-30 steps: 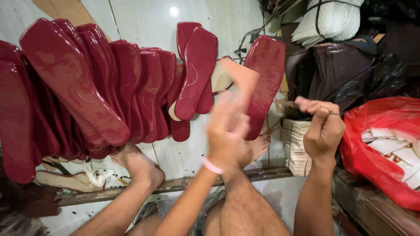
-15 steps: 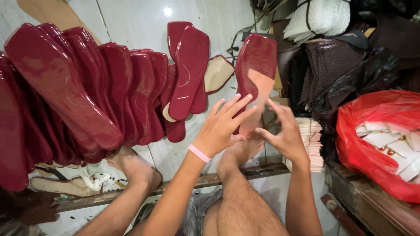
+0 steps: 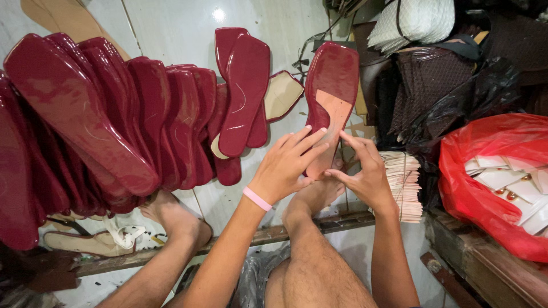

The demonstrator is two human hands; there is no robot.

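Left hand (image 3: 288, 162), a second ago raised with a pale insole piece pinched in the fingers, now lowered flat onto the tan heel patch of the dark red sole (image 3: 330, 97). Right hand (image 3: 365, 171), earlier off to the right over the stack of tan pieces (image 3: 402, 185), now brought in against the sole's lower edge, fingertips meeting those of the left. Pale piece no longer aloft, seemingly pressed onto the sole under both hands, though fingers hide the join. Sole itself now upright and closer.
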